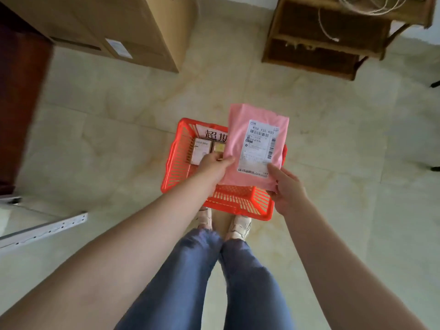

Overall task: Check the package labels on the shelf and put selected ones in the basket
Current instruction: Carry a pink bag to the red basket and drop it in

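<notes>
A pink mailer package (240, 129) with a white shipping label (258, 146) facing up is held above a red plastic basket (178, 167) that stands on the floor. My left hand (214, 166) pinches the package's lower left edge. At its lower right corner, my right hand (287, 186) grips it with the thumb on the label. Inside the basket lie two small boxes (202, 150) and a sign with dark characters (213, 134), partly hidden by the package.
A large cardboard box (133, 27) stands at the back left and a low wooden shelf unit (328, 36) with a white cord at the back right. A white metal rail (45, 231) lies at the left. My feet are just behind the basket.
</notes>
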### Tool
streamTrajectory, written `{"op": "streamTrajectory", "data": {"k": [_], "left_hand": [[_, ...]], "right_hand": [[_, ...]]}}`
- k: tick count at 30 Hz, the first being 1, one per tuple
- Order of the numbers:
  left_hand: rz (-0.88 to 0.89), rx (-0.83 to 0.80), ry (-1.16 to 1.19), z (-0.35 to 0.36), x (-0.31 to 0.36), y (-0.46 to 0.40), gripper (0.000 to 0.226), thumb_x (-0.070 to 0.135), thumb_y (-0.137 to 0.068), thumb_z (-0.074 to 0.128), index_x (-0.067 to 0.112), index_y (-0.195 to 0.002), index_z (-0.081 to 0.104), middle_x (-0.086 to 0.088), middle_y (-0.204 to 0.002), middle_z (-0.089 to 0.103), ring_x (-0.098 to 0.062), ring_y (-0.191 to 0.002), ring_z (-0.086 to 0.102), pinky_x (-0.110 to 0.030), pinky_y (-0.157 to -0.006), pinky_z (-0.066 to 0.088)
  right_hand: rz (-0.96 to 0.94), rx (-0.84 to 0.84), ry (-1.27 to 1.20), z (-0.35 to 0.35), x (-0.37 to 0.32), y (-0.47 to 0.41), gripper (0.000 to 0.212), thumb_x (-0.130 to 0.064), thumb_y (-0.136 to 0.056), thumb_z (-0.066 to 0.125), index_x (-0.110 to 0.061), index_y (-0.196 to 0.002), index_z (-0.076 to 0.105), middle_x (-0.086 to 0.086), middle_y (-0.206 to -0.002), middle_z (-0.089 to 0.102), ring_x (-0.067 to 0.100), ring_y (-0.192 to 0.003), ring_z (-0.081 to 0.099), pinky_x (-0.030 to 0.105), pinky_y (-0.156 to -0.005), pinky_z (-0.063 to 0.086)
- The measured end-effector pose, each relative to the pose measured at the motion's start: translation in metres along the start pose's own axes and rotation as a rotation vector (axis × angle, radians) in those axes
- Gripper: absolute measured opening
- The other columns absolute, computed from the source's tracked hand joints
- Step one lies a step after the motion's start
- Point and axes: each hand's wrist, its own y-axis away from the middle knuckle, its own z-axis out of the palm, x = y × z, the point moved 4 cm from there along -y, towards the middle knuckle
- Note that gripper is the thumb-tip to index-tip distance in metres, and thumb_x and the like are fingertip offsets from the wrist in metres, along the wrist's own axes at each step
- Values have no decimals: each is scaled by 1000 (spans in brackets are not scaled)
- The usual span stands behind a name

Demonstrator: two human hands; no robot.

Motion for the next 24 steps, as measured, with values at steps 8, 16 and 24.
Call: {"op": "streamTrajectory", "data": {"k": [8, 16, 24], "left_hand": [[-243, 9, -96, 58, -141, -181, 42, 28, -90, 65, 7, -126, 59, -11, -115, 68, -29, -100, 67, -40, -90, 54], [-449, 62, -67, 98, -229, -280, 57, 36, -94, 59, 1, -137, 45, -17, -134, 54, -32, -120, 56, -39, -101, 47], [-474, 175, 1, 115, -255, -332, 48, 45, -84, 68, 2, -107, 63, -5, -78, 64, -18, -60, 57, -25, -52, 43]], "right_hand": [[155, 209, 46, -23, 129, -205, 8, -3, -93, 61, -9, -95, 66, 11, -84, 69, 19, -55, 69, 30, -57, 58], [186, 364, 44, -35, 196, -330, 27, -4, -93, 61, -1, -119, 64, 23, -115, 69, 43, -102, 68, 59, -91, 53], [153, 352, 140, -31, 206, -385, 13, -12, -90, 68, -16, -102, 65, 14, -107, 70, 36, -99, 69, 53, -90, 56]]}}
